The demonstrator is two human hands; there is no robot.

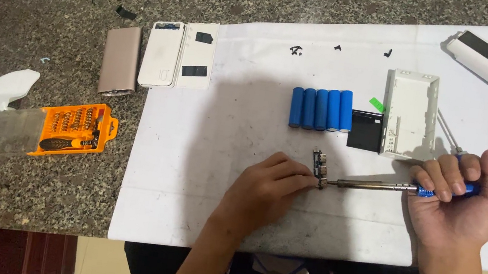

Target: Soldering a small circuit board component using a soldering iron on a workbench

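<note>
Circuit board: I see a small circuit board [320, 168] lying on the white sheet [223, 153], just below the blue cells.
Left hand: my left hand [265, 187] pins the board's near end with its fingertips, fingers closed down onto it.
Soldering iron: the soldering iron [431, 191], blue-handled, lies level, its metal tip touching the board's lower edge.
Right hand: my right hand [459, 200] is wrapped tight around the iron's handle.
Blue cells: five blue cells [321, 109] sit side by side, upright in view, touching each other.
White shell: an open white shell [410, 115] stands right of a black block [365, 130]; I see nothing loose in it.
Orange bit case: the orange bit case [75, 129] on the table [29, 190] holds rows of bits and one driver handle; its clear lid lies open to the left.
Power banks: a pinkish power bank [120, 61] and an opened white one [178, 54] lie at the sheet's far left edge.
</note>
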